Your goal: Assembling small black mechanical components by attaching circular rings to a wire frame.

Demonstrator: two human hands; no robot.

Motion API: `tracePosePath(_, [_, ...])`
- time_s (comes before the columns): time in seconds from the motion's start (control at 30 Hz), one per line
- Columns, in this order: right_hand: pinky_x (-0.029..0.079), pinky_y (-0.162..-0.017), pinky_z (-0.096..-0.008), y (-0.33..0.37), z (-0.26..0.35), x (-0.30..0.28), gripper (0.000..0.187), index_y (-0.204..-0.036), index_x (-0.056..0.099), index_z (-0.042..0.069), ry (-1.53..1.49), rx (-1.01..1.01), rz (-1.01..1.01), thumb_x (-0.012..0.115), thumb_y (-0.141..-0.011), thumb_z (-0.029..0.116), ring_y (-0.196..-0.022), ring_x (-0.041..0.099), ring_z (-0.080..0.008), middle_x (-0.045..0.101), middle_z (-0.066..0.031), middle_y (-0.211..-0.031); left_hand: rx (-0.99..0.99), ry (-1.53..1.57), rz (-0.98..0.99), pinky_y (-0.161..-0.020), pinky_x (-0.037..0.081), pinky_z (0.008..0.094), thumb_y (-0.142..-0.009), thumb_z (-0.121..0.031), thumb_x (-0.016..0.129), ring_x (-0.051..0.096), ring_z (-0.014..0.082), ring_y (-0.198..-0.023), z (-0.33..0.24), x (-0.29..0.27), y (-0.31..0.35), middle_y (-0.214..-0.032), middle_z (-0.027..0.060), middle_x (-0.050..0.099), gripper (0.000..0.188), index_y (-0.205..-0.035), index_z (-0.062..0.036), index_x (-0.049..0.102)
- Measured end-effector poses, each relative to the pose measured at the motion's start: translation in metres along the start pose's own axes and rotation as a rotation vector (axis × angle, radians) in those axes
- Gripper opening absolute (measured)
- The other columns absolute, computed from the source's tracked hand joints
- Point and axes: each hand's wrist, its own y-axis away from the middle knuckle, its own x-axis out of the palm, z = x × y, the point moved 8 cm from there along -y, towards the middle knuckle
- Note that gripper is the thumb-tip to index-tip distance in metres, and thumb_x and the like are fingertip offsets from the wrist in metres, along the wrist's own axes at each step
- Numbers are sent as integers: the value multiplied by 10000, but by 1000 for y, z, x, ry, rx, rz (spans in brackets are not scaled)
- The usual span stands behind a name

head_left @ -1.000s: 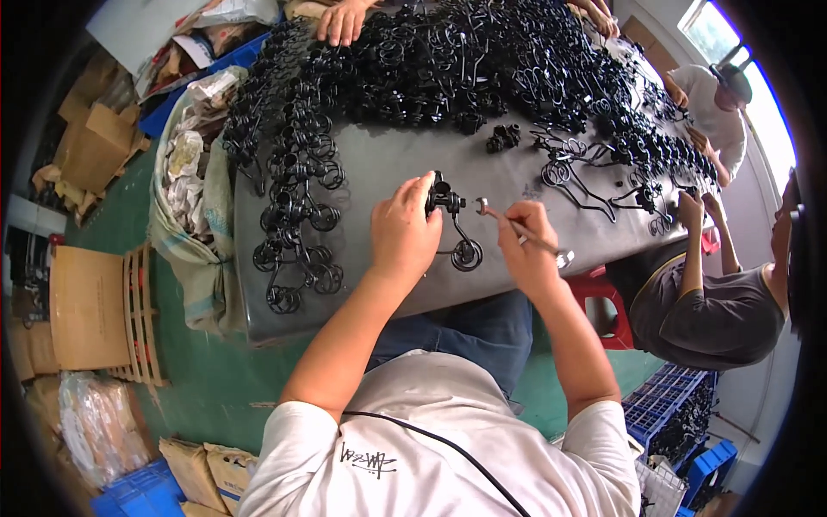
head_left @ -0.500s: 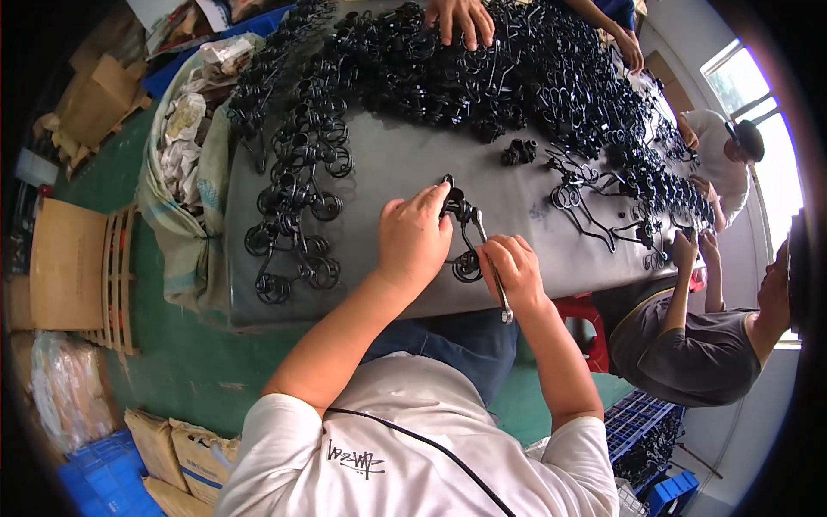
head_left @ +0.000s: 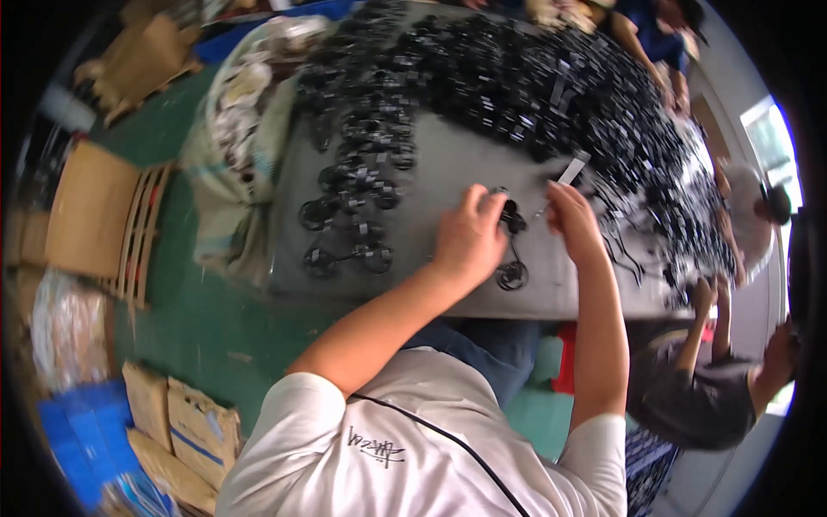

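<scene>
A black bent-wire part [head_left: 512, 274] with coiled loops and a clamp-like upper end lies on the grey table in front of me. My left hand [head_left: 469, 237] is closed at its upper end, thumb and fingers along its left side. My right hand [head_left: 573, 220] is raised to the right of the part and apart from it. Its fingers are closed round a silver wrench [head_left: 574, 169], which points up and away and is smeared by motion. Left of my hands, similar black wire parts [head_left: 357, 189] lie in rows.
A large heap of black parts [head_left: 551, 86] covers the table's far side. A sack with crumpled paper [head_left: 241, 129] stands at the left edge. Co-workers sit at the right, one in a dark shirt [head_left: 698, 388]. Cartons [head_left: 202, 422] and a blue crate [head_left: 77, 431] are low left.
The right hand has lifted the wrench off the part and swung it up and right. My left hand stays at the part with its fingers shifted. The whole view has turned slightly.
</scene>
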Motion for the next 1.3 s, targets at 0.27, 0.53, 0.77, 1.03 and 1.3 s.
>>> tracePosePath(0.27, [466,-677,-370,16,14,-37,459,-1353,555,72,838,-422,-418,667,-977,310,-669,527,-212,543,-80,-730,42,367,68,-732,543,512,-893,-28,648,668,458,-832,-16,-3,24,-915,243,685,401,-1266,-6,502])
tracePosePath(0.53, [472,-681,-351,39,15,1,439,-1392,545,112,711,-562,-322,647,-966,141,-676,518,-193,540,-70,-740,-446,325,77,-568,468,276,-887,-118,753,596,78,-651,21,-220,90,-763,24,647,418,-1277,-76,609])
tracePosePath(0.77, [540,-845,-429,141,48,178,577,-1351,522,22,698,-907,357,754,-880,262,-936,644,-370,612,-193,-1135,-691,314,99,-518,377,224,-909,-145,742,512,24,-624,73,-262,115,-717,-21,617,388,-1277,-67,647])
tracePosePath(1.03, [555,-792,-458,131,23,248,493,-1221,537,-27,602,-661,361,772,-866,222,-916,651,-412,587,-220,-1118,-646,176,140,-616,460,246,-868,-115,773,589,61,-675,82,-261,110,-733,11,654,411,-1255,-35,659])
tracePosePath(1.3, [513,-714,-367,153,14,271,457,-1126,571,-36,345,-396,211,821,-831,208,-767,585,-239,579,-153,-1015,-685,166,209,-592,445,261,-877,-147,764,568,62,-659,99,-276,93,-713,-8,621,392,-1244,-47,669])
